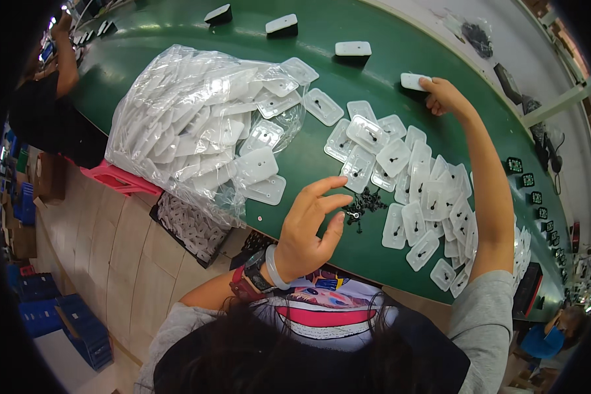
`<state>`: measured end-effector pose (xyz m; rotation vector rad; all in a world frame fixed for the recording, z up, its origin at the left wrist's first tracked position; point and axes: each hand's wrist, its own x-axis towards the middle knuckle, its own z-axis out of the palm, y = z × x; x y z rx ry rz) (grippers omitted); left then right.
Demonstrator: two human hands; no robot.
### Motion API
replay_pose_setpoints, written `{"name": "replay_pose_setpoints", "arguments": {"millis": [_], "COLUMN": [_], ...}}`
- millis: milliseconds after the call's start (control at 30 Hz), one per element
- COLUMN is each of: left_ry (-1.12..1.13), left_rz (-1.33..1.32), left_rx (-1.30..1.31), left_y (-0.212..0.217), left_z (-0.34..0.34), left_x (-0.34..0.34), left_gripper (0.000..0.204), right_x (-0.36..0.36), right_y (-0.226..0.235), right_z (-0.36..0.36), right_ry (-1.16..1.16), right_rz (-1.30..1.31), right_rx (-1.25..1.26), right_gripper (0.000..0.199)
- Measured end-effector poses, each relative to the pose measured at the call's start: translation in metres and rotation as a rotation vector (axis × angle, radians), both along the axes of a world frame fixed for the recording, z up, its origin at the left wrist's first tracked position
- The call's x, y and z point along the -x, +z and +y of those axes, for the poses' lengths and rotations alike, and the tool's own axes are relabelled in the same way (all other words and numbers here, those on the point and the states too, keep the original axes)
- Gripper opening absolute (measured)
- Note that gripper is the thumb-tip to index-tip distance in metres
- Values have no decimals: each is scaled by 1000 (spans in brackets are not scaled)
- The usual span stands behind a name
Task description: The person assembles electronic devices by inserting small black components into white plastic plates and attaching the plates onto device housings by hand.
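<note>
At the far right of the green table, my right hand point(445, 96) is closed on a small box with a white top and black body point(412, 81). My left hand point(310, 228) hovers near the front edge, fingers bent and apart, holding nothing that I can see. Just beyond its fingertips lies a small heap of black plastic pieces point(373, 200). Between my arms spreads a pile of white rectangular plastic covers point(433, 200), many with a black piece lying in them. To the left, a clear plastic bag point(177, 111) spills more white covers point(256, 164).
Similar white-topped boxes point(353, 50) stand spaced along the far side. Small dark square parts point(536, 197) line the right side. Below the table edge are a pink stool point(121, 178) and a crate of white parts point(190, 226). Another person's arm point(65, 59) is at far left.
</note>
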<state>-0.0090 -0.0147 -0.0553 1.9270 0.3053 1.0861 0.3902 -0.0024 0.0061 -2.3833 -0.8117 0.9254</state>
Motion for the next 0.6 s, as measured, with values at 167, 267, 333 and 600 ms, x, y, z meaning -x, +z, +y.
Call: {"name": "replay_pose_setpoints", "arguments": {"millis": [167,267,333,600], "left_ry": [-32,-47,-46,-64], "left_rz": [-21,-10,-3,57], "left_rx": [-9,78,110,-138], "left_y": [3,2,1,28], "left_z": [2,0,-3,21], "left_x": [-2,-1,1,32], "left_gripper": [25,23,23,26], "right_x": [9,65,116,215], "right_y": [-3,20,39,29], "right_z": [-9,-19,-28,-44], "right_ry": [-79,74,190,656], "right_rz": [-190,-494,-548,-621], "right_rx": [-76,-384,-483,-603], "right_gripper": [37,31,25,19]}}
